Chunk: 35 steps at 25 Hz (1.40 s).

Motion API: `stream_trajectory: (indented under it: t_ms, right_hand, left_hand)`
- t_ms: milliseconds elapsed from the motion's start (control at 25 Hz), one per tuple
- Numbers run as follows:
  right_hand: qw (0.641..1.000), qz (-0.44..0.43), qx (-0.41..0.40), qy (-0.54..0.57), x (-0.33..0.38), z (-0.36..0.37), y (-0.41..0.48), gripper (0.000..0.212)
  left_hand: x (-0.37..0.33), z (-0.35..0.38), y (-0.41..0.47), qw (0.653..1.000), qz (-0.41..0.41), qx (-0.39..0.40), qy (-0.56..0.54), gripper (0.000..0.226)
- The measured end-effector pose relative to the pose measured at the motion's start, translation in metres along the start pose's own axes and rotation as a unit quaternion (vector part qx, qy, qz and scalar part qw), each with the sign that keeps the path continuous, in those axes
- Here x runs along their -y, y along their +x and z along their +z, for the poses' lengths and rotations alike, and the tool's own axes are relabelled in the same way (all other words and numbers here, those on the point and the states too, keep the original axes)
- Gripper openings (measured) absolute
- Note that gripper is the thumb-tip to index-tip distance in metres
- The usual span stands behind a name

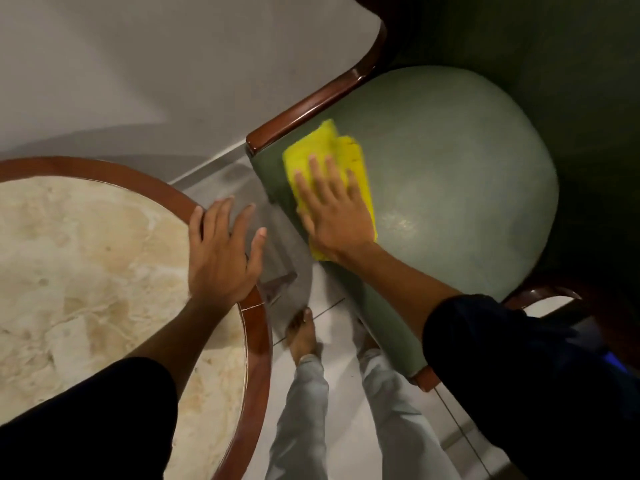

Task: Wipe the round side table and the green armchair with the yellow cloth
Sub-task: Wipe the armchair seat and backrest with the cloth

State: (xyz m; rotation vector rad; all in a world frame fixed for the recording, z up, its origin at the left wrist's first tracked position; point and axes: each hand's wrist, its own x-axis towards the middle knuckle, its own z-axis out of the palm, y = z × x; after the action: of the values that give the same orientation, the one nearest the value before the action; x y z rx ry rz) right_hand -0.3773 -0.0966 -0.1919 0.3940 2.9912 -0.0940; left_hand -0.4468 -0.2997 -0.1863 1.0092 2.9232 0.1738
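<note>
Yellow folded cloth (329, 157) sits under your right hand's (334, 216) flat, spread fingers (315, 168), not gripped, so it could bunch up or slide out past your fingertips on the green padded armchair seat (450, 188).

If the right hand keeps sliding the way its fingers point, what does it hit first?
The right hand, flat on the yellow cloth, points up and slightly left across the green seat. It would probably meet the wooden armrest first, though the depth is hard to judge.
</note>
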Motion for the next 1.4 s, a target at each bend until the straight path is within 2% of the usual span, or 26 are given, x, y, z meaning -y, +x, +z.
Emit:
stream_trajectory:
  t_ms: [80,120,160,200,240,280,320,360,400,440,480,520,560,600,640,680,760,800,840,920,1040,1120,1200,1240,1320,1400]
  right_hand:
    - [0.982,-0.168,0.050,-0.070,-0.001,0.008,-0.059,0.067]
    - [0.975,-0.195,0.072,-0.080,-0.013,0.011,-0.102,0.067]
    - [0.979,-0.175,0.071,-0.077,-0.036,0.011,-0.143,0.064]
    - [0.994,-0.085,0.050,-0.053,-0.066,0.009,-0.175,0.061]
    - [0.998,0.057,0.027,-0.010,-0.095,0.006,-0.190,0.060]
    - [0.972,0.228,0.014,0.050,-0.121,-0.001,-0.190,0.061]
    - [0.922,0.373,0.009,0.104,-0.142,-0.007,-0.176,0.063]
    - [0.881,0.452,0.012,0.138,-0.150,-0.013,-0.151,0.065]
    - [0.879,0.449,0.029,0.156,-0.145,-0.018,-0.123,0.067]
    - [0.918,0.368,0.051,0.136,-0.131,-0.020,-0.098,0.067]
    - [0.966,0.226,0.066,0.112,-0.111,-0.020,-0.081,0.067]
    - [0.991,0.073,0.075,0.088,-0.092,-0.022,-0.075,0.067]
    - [0.993,-0.032,0.076,0.083,-0.080,-0.025,-0.079,0.066]
    - [0.992,-0.064,0.059,0.093,-0.074,-0.029,-0.092,0.065]
    - [0.993,-0.016,0.027,0.110,-0.075,-0.032,-0.108,0.066]
    - [0.986,0.107,0.002,0.128,-0.078,-0.037,-0.125,0.069]
    - [0.907,0.367,0.045,0.202,-0.086,-0.049,-0.150,0.076]
    - [0.858,0.432,0.111,0.255,-0.090,-0.051,-0.154,0.070]
    - [0.821,0.448,0.170,0.311,-0.093,-0.053,-0.153,0.057]
    - [0.798,0.410,0.201,0.393,-0.093,-0.064,-0.143,0.034]
    - [0.797,0.364,0.134,0.462,-0.115,-0.106,-0.133,0.033]
    - [0.803,0.309,0.089,0.502,-0.145,-0.156,-0.135,0.027]
    - [0.831,0.231,0.067,0.502,-0.189,-0.212,-0.148,0.023]
    - [0.845,0.214,0.059,0.487,-0.213,-0.238,-0.156,0.021]
    - [0.863,0.230,0.018,0.449,-0.268,-0.286,-0.173,0.022]
    - [0.877,0.286,-0.075,0.379,-0.331,-0.326,-0.188,0.029]
  left_hand:
    - [0.001,-0.001,0.000,1.000,0.004,-0.001,-0.009,0.051]
    - [0.002,-0.001,0.001,1.000,0.000,0.007,-0.014,0.052]
    - [0.002,-0.002,0.001,1.000,-0.002,0.016,-0.015,0.054]
    - [0.001,-0.002,0.001,1.000,-0.001,0.020,-0.010,0.055]
    - [0.001,-0.001,0.001,1.000,0.000,0.022,-0.001,0.056]
    - [0.001,-0.001,0.002,1.000,0.000,0.026,0.004,0.057]
    - [0.001,-0.001,0.003,0.999,0.002,0.033,0.003,0.057]
    - [-0.001,-0.002,0.003,0.999,0.004,0.035,0.001,0.058]
    - [-0.002,-0.002,0.004,0.999,0.006,0.032,-0.001,0.058]
    - [-0.003,-0.004,0.003,1.000,0.006,0.026,-0.004,0.058]
    - [-0.004,-0.005,0.002,1.000,0.003,0.022,-0.009,0.058]
    - [-0.005,-0.007,0.002,0.999,-0.006,0.022,-0.022,0.059]
    - [-0.010,-0.011,0.004,0.999,-0.016,0.026,-0.035,0.060]
    - [-0.017,-0.016,0.006,0.998,-0.020,0.035,-0.047,0.061]
    - [-0.027,-0.022,0.010,0.997,-0.007,0.045,-0.061,0.061]
    - [-0.041,-0.028,0.016,0.994,0.017,0.061,-0.086,0.059]
    - [-0.078,-0.037,0.031,0.977,0.048,0.131,-0.160,0.054]
    - [-0.098,-0.039,0.039,0.964,0.032,0.181,-0.194,0.055]
    - [-0.117,-0.040,0.047,0.946,-0.014,0.236,-0.220,0.059]
    - [-0.144,-0.044,0.056,0.887,-0.168,0.314,-0.294,0.065]
    - [-0.175,-0.052,0.047,0.734,-0.325,0.368,-0.469,0.061]
    - [-0.205,-0.060,0.034,0.617,-0.344,0.383,-0.596,0.064]
    - [-0.250,-0.074,0.034,0.492,-0.338,0.376,-0.709,0.069]
    - [-0.273,-0.083,0.040,0.448,-0.319,0.382,-0.743,0.070]
    - [-0.327,-0.105,0.066,0.427,-0.250,0.424,-0.758,0.065]
    - [-0.394,-0.132,0.097,0.470,-0.168,0.461,-0.734,0.051]
